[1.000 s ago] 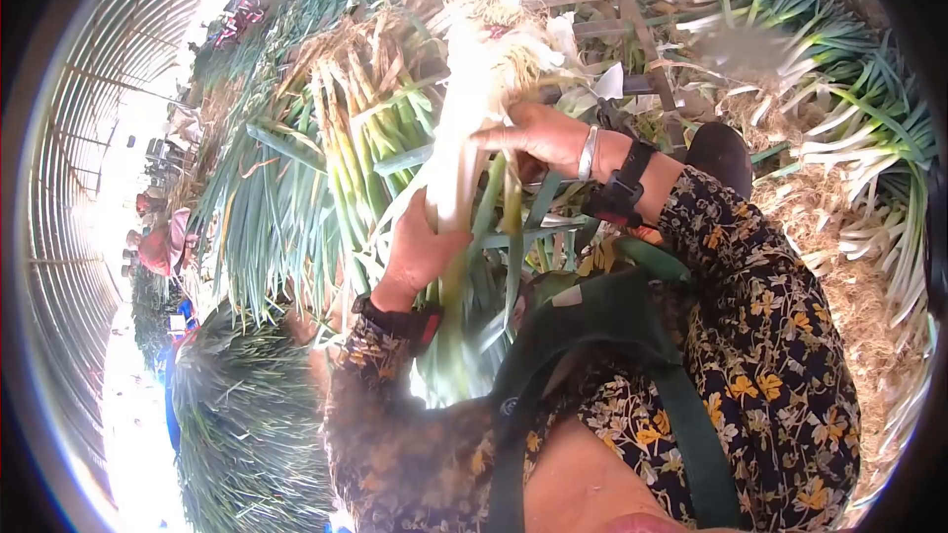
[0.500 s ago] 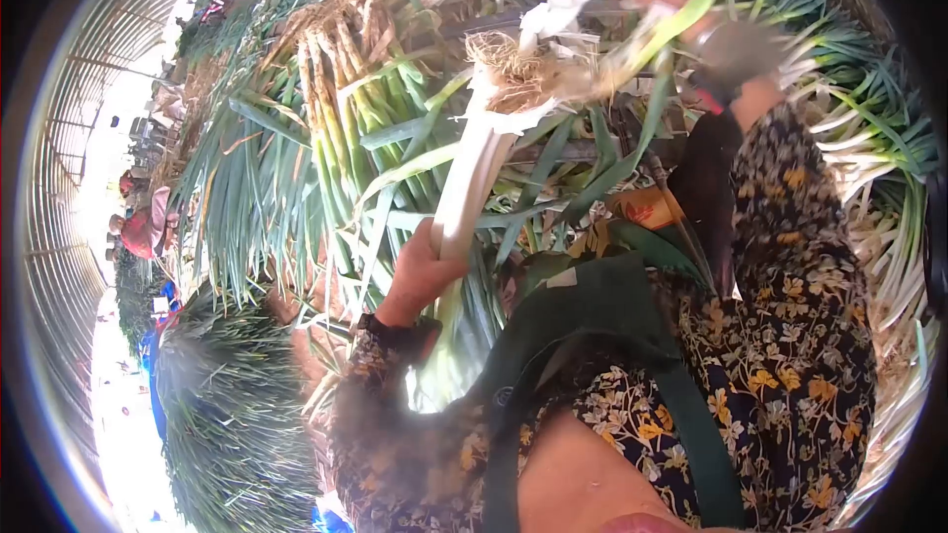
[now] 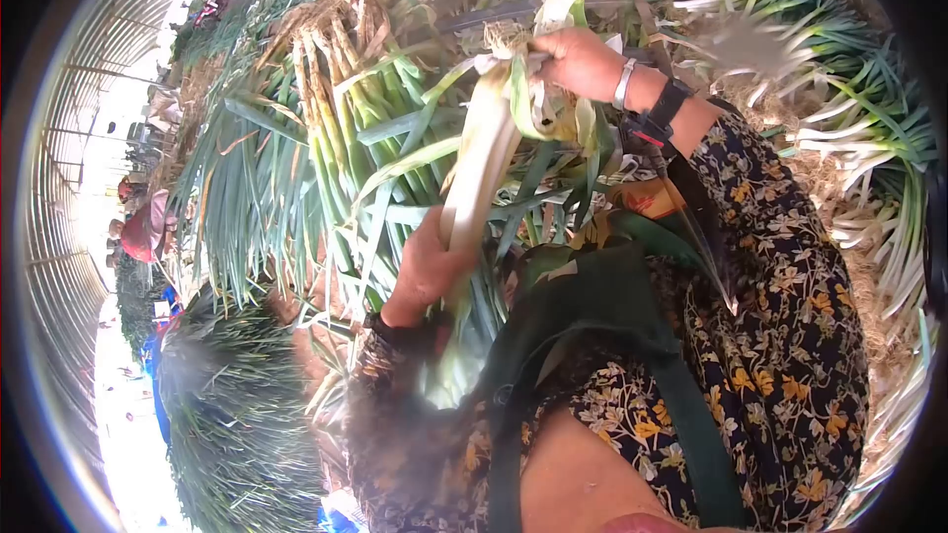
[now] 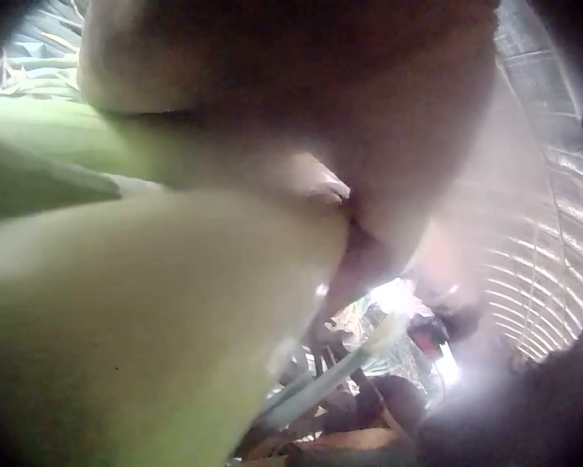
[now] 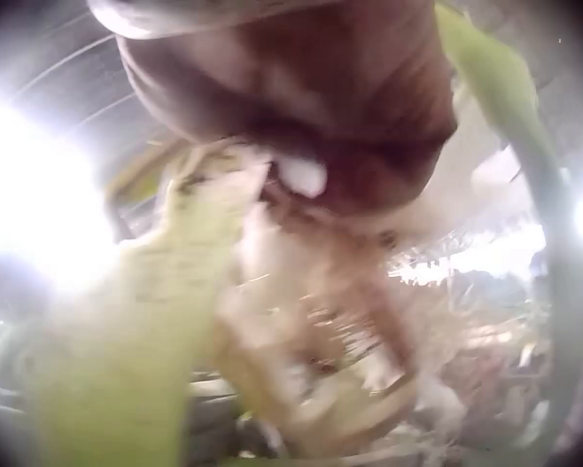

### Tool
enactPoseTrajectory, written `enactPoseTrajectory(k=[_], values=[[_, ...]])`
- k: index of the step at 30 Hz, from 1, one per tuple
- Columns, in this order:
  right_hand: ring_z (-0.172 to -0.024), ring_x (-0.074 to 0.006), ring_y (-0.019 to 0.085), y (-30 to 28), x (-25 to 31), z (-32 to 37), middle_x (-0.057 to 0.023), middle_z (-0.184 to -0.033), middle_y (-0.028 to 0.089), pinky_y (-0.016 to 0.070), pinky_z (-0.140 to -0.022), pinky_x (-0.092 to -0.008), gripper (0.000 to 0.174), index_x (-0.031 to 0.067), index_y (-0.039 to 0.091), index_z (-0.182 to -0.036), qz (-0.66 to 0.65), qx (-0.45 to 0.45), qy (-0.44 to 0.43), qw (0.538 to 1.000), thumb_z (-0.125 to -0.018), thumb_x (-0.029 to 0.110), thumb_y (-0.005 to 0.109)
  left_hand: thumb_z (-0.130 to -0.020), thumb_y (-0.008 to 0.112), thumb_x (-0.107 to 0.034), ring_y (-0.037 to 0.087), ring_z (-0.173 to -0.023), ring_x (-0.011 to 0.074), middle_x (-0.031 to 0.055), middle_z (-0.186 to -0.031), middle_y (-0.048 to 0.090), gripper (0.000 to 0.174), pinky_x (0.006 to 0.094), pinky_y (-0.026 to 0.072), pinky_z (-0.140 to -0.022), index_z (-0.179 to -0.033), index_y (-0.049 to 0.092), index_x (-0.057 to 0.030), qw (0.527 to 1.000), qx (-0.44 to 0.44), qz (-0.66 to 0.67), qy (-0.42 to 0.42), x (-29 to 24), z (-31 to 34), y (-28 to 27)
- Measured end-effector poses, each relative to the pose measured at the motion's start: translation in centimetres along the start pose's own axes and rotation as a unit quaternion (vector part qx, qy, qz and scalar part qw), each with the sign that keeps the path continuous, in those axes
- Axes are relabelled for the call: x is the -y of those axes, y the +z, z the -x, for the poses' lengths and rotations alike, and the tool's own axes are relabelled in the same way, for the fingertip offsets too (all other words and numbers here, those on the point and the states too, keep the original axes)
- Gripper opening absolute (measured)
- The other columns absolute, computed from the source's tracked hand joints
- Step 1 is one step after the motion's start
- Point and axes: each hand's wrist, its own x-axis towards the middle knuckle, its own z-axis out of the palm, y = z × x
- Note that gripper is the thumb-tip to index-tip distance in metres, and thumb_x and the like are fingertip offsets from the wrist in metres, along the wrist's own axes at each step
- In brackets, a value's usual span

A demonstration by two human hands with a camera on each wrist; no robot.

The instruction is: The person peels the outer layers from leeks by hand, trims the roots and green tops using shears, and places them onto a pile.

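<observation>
My left hand [image 3: 427, 271] grips a few pale leek stalks [image 3: 476, 163], held together and tilted with the root end up and away from me. In the left wrist view the thick stalks [image 4: 155, 311] fill the lower left, below the hand [image 4: 301, 88]. At the root end my right hand [image 3: 585, 64] pinches a loose yellow-green outer leaf [image 3: 520, 99], which hangs down beside the stalks. The right wrist view shows the leaf [image 5: 141, 321] under the curled fingers, with blurred roots behind it.
Leeks with yellowed stems [image 3: 331, 89] and long green leaves lie piled to the left. A bundle of green tops [image 3: 237, 415] stands lower left. Cleaned leeks [image 3: 869, 128] lie in a row at right, near straw-like root debris. A dark pointed blade [image 3: 706, 237] shows beside my lap.
My right hand swung out to the upper right with a stripped leaf, then came back to the root end. The left hand has kept its grip on the stalks.
</observation>
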Motion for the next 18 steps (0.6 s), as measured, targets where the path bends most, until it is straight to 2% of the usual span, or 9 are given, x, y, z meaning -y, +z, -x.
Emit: enactPoseTrajectory(k=[3,5,7,8,11,13,15,17,18], values=[[-0.081,-0.0255,0.067,-0.6,-0.2,0.0,-0.0140,-0.095,0.070,0.0501,-0.075,-0.0303,0.033,0.0072,0.067,-0.112,-0.098,0.014,0.103,0.990,-0.079,0.007,0.070,-0.071,0.072,-0.020,0.065,-0.088,0.0234,0.0166,-0.096,0.066,0.052,0.0353,0.0506,-0.081,-0.117,0.055,-0.0006,1.000,-0.001,-0.005,0.004,-1.1,-0.5,0.3],[-0.080,-0.0242,0.067,-1.6,-1.3,0.5,-0.0136,-0.094,0.070,0.0512,-0.077,-0.0314,0.020,0.0065,0.068,-0.103,0.225,0.007,0.019,0.974,-0.085,0.010,0.061,-0.073,0.071,-0.021,0.065,-0.088,0.0245,0.0181,-0.095,0.066,0.051,0.0354,0.0509,-0.080,-0.117,0.055,0.0003,0.999,0.003,-0.023,0.025,-1.7,-0.5,0.3],[-0.083,-0.0247,0.067,-4.8,-8.0,0.6,-0.0124,-0.097,0.070,0.0533,-0.078,-0.0351,0.022,0.0073,0.070,-0.095,0.310,-0.042,0.147,0.938,-0.091,0.014,0.049,-0.073,0.071,-0.019,0.065,-0.088,0.0220,0.0149,-0.096,0.066,0.050,0.0343,0.0507,-0.080,-0.117,0.055,0.0008,1.000,0.022,-0.006,0.000,0.7,0.2,0.2],[-0.087,-0.0242,0.068,-9.0,-12.8,2.5,-0.0099,-0.100,0.071,0.0549,-0.078,-0.0374,0.017,0.0133,0.072,-0.096,0.265,-0.098,0.118,0.952,-0.085,0.017,0.060,-0.073,0.072,-0.018,0.064,-0.087,0.0207,0.0132,-0.097,0.066,0.050,0.0337,0.0506,-0.080,-0.117,0.055,0.0011,0.999,0.030,0.000,-0.013,1.9,0.7,-0.3],[-0.081,-0.0194,0.068,-11.7,-18.5,4.5,-0.0085,-0.101,0.070,0.0549,-0.070,-0.0360,0.025,0.0095,0.068,-0.107,-0.091,-0.124,0.230,0.961,-0.088,0.025,0.064,-0.072,0.073,-0.013,0.061,-0.087,0.0164,0.0060,-0.098,0.065,0.049,0.0314,0.0497,-0.080,-0.115,0.056,0.0010,0.986,0.073,0.143,-0.050,3.8,2.5,-1.1],[-0.078,-0.0168,0.067,-8.1,-14.6,3.7,-0.0062,-0.103,0.070,0.0543,-0.065,-0.0349,0.031,0.0081,0.066,-0.112,-0.293,-0.080,0.340,0.890,-0.090,0.029,0.065,-0.069,0.073,-0.007,0.057,-0.093,0.0132,0.0027,-0.105,0.061,0.055,0.0284,0.0460,-0.085,-0.120,0.054,-0.0002,0.980,0.097,0.159,-0.067,3.2,2.5,-0.6],[-0.074,-0.0146,0.065,-3.8,-9.0,2.8,-0.0003,-0.099,0.070,0.0516,-0.061,-0.0321,0.028,0.0086,0.066,-0.112,-0.406,0.036,0.258,0.876,-0.094,0.030,0.060,-0.066,0.073,-0.004,0.056,-0.098,0.0151,0.0051,-0.109,0.060,0.062,0.0280,0.0439,-0.090,-0.124,0.051,0.0002,0.973,0.114,0.198,-0.044,2.7,2.5,0.0],[-0.067,-0.0138,0.060,-0.9,-0.6,2.1,0.0027,-0.076,0.063,0.0477,-0.061,-0.0258,0.025,0.0095,0.070,-0.099,-0.431,-0.004,0.200,0.880,-0.092,0.033,0.064,-0.065,0.073,-0.004,0.055,-0.102,0.0151,0.0046,-0.111,0.059,0.066,0.0292,0.0421,-0.093,-0.127,0.049,0.0007,0.974,0.116,0.189,-0.036,2.5,2.9,0.2],[-0.066,-0.0143,0.059,0.3,-1.2,1.1,0.0014,-0.075,0.064,0.0474,-0.060,-0.0299,0.029,0.0068,0.069,-0.097,-0.246,-0.050,0.032,0.967,-0.092,0.034,0.063,-0.065,0.073,-0.004,0.054,-0.103,0.0150,0.0045,-0.112,0.059,0.066,0.0294,0.0420,-0.093,-0.127,0.049,0.0007,0.975,0.115,0.183,-0.041,3.0,3.2,0.3]])
